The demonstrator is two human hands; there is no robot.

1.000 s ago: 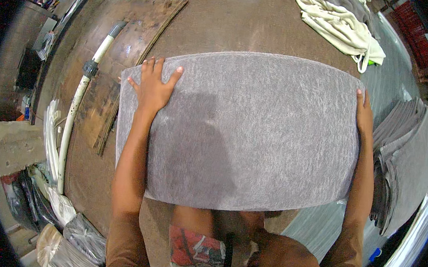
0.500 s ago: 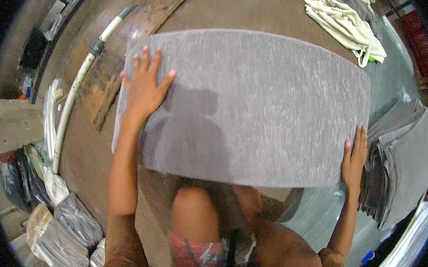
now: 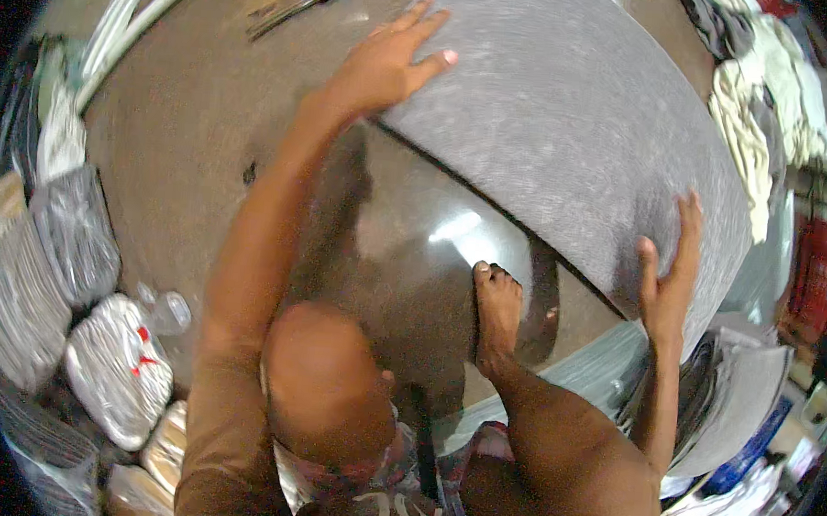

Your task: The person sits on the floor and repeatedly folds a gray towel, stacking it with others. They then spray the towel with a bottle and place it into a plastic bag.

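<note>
My left hand (image 3: 386,62) lies flat and spread, palm down, on the near left corner of the large grey rectangular felt sheet (image 3: 576,126), clamping nothing. My right hand (image 3: 666,276) is open too, fingers stretched up along the sheet's near right edge, thumb apart, pressing on it without gripping. The sheet lies on the glossy brown floor (image 3: 201,138), reaching away from both hands. Below my right hand my bare foot (image 3: 498,314) stands on the floor, just short of the sheet's near edge. Beyond my right hand lies a heap of pale cloth (image 3: 754,119); further below my left arm are silvery wrapped bundles (image 3: 118,367).
</note>
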